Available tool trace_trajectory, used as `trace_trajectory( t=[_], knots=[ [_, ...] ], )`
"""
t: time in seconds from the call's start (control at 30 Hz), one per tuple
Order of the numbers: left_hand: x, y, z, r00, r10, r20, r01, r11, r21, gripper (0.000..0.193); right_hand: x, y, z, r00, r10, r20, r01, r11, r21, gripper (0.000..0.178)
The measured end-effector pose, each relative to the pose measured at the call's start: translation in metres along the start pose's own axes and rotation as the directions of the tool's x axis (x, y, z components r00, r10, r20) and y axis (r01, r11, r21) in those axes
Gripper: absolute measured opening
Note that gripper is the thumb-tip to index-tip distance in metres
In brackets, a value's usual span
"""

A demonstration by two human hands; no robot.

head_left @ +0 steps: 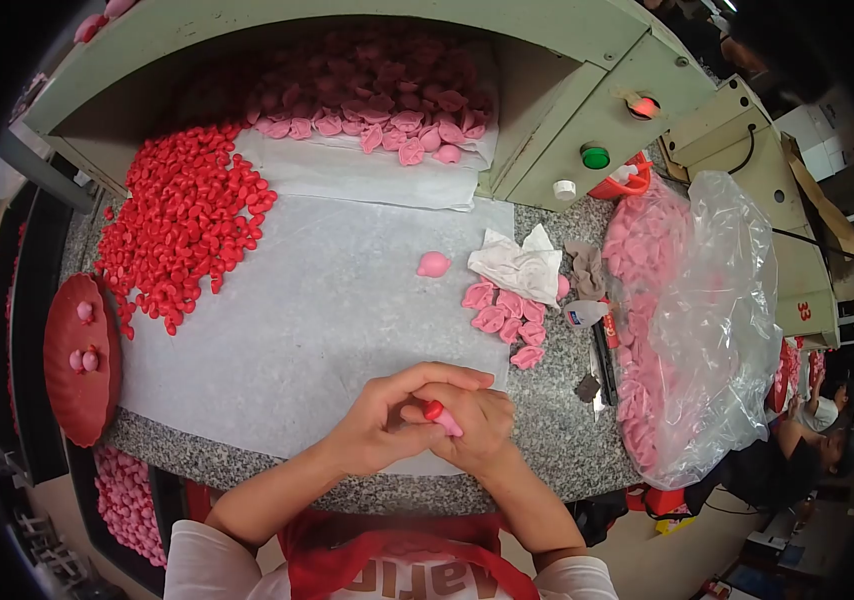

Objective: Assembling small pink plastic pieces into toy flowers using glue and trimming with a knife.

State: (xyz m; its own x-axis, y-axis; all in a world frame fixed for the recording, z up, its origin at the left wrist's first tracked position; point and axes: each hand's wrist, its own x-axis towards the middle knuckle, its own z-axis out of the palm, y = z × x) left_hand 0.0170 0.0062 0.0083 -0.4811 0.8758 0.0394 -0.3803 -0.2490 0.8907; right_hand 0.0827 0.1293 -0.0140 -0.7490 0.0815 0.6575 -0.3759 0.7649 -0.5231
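Note:
My two hands are cupped together over the near edge of the white sheet. Between them sits a small pink moulded piece (pixel 449 424) with a glossy red part (pixel 433 410) at its tip. My left hand (pixel 372 425) closes round it from the left, thumb and fingertips near the red part. My right hand (pixel 487 430) wraps it from the other side; most of its fingers are hidden behind the left ones. Farther off, one round pink piece (pixel 434 264) lies alone on the sheet. Several folded pink pieces (pixel 509 318) lie to its right beside a crumpled white cloth (pixel 517 265).
A heap of small red pieces (pixel 187 210) covers the left side. Pink pieces (pixel 407 125) fill the green box-like machine (pixel 587 120) at the back. A red dish (pixel 59 370) stands at the left edge. A clear bag (pixel 712 330) of pink pieces lies right, near a black pen-like tool (pixel 604 365).

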Motion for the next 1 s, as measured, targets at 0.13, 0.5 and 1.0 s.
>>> trace_trajectory(
  t=[0.13,0.5,1.0],
  knots=[
    [-0.001,-0.003,0.0,0.999,-0.003,-0.037,0.003,1.0,0.013,0.039,-0.001,0.001,0.003,1.0,-0.007,-0.01,0.007,1.0,0.01,0.024],
    [-0.002,-0.007,-0.001,0.996,-0.037,-0.084,0.04,0.999,0.035,0.041,-0.004,0.003,0.005,1.0,0.009,0.006,-0.01,1.0,0.007,0.021],
    [0.001,-0.004,0.001,0.985,-0.15,-0.089,0.079,0.84,-0.537,0.058,0.012,-0.004,-0.009,0.99,0.142,-0.005,-0.142,0.986,-0.089,0.031]
  ],
)
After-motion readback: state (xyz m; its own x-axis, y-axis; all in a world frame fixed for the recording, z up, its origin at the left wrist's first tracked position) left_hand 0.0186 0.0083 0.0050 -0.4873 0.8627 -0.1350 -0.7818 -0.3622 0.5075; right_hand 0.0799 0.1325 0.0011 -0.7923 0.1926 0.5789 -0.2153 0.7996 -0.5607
